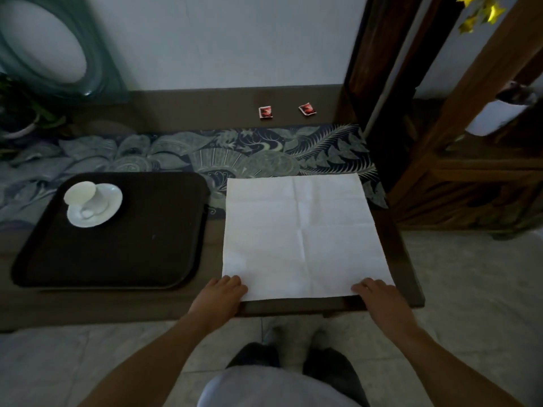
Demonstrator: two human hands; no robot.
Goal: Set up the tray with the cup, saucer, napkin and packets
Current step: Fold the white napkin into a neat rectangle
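A white napkin (pixel 302 233) lies unfolded and flat on the right part of the table, with crease lines crossing it. My left hand (pixel 221 292) rests on its near left corner and my right hand (pixel 379 295) on its near right corner, fingers lying on the paper's edge. To the left sits a dark tray (pixel 132 248). On the tray's far left corner a white cup (pixel 83 195) stands on a white saucer (pixel 108 211). Two small red packets (pixel 265 112) (pixel 307 109) lie at the back of the table near the wall.
A patterned blue-grey runner (pixel 205 154) crosses the table behind the tray and napkin. An oval mirror (pixel 44 42) leans on the wall at back left beside a potted plant (pixel 20 113). Dark wooden furniture (pixel 458 171) stands to the right. Tiled floor lies below.
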